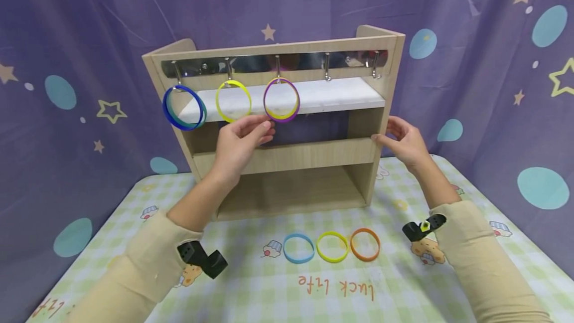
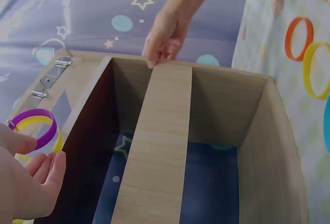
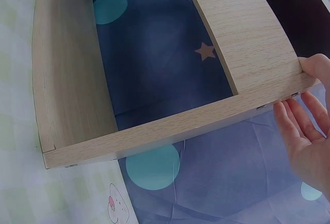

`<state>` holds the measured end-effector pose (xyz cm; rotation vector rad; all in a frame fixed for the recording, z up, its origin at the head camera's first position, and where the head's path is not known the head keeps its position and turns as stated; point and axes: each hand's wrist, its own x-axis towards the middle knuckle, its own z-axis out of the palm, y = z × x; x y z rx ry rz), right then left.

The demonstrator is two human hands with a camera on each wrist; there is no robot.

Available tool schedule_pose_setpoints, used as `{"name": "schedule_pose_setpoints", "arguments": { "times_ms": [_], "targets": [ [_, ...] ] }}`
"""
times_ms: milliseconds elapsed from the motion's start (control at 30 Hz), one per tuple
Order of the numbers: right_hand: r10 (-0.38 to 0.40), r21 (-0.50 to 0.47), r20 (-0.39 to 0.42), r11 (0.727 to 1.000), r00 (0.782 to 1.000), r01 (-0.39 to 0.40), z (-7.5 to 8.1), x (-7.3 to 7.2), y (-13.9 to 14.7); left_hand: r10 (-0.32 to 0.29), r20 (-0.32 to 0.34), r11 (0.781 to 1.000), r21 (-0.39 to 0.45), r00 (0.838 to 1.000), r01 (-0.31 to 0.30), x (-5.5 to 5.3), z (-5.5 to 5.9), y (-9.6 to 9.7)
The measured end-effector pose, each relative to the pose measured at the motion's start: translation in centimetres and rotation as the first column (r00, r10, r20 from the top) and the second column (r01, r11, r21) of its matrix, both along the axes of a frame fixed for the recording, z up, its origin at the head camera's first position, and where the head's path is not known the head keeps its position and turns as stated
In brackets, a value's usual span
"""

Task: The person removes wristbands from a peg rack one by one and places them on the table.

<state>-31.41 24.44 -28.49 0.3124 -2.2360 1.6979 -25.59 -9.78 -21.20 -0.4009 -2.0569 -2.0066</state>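
A purple wristband and a yellow one hang together from the middle hook of a wooden shelf unit. Just below them is my left hand, its fingers loosely bent, with a gap between thumb and fingertips in the left wrist view. Whether a fingertip touches the bands is unclear. My right hand grips the unit's right side panel, thumb on the front edge and fingers along the outer face. A second yellow wristband hangs one hook to the left, its lower edge close to my left hand.
Blue and teal wristbands hang on the leftmost hook. Two bare hooks are on the right of the metal rail. Light blue, yellow and orange wristbands lie on the checked tablecloth before the unit.
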Motion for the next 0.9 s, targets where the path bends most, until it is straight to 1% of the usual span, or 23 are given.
{"name": "schedule_pose_setpoints", "arguments": {
  "times_ms": [200, 400, 567, 800, 900],
  "targets": [
    [0.012, -0.022, -0.018, 1.000, 1.000, -0.012, -0.1, 0.0, 0.0, -0.040, 0.024, 0.993, 0.115, 0.999, 0.037, 0.0, 0.3, 0.6],
    [0.002, -0.012, -0.007, 1.000, 1.000, -0.002, -0.2, 0.0, 0.1, -0.045, -0.002, 0.977, 0.209, 0.999, 0.045, 0.5, 0.4, 1.5],
    [0.003, -0.010, -0.008, 1.000, 1.000, -0.003, -0.2, -0.1, 0.0, -0.038, -0.052, 0.964, 0.260, 0.998, 0.051, 0.7, 0.4, 2.1],
    [0.010, -0.020, -0.015, 1.000, 1.000, -0.010, -0.2, -0.2, -0.1, -0.041, -0.102, 0.944, 0.322, 0.994, 0.072, 1.3, 0.8, 2.6],
    [0.014, -0.030, -0.020, 0.999, 1.000, -0.015, -0.1, -0.1, -0.1, -0.045, -0.103, 0.947, 0.313, 0.994, 0.075, 1.6, 0.9, 2.7]
  ]
}}
